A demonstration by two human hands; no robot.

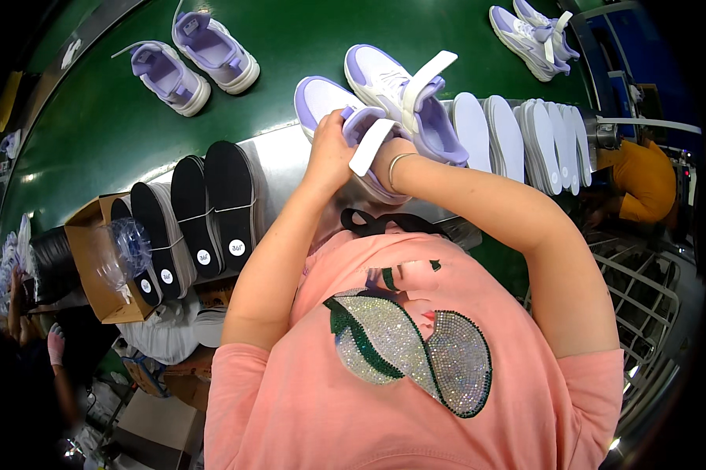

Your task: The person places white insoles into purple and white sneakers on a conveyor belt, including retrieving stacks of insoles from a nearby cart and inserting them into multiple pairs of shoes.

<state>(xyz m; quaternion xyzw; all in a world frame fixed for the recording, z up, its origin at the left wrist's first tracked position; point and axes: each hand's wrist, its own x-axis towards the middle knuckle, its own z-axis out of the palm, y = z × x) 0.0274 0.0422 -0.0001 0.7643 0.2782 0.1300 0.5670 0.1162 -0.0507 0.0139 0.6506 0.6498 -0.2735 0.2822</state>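
Note:
A white and lilac sneaker [329,98] is at the near edge of the green work surface, toe pointing away from me. My left hand [331,157] grips the left side of its collar, thumb and fingers closed on the edge. My right hand [386,160] reaches into the shoe's opening; its fingers are hidden by the collar and the loose white strap [374,147]. Against its right side lies the matching sneaker [376,74], its white strap [431,70] sticking up unfastened.
Another sneaker pair [165,78] stands at far left, one more [529,43] at far right. White insoles [470,129] line the edge to my right. Tied black insoles [231,196] and a cardboard box [94,266] are at left. A person in orange [646,180] is at right.

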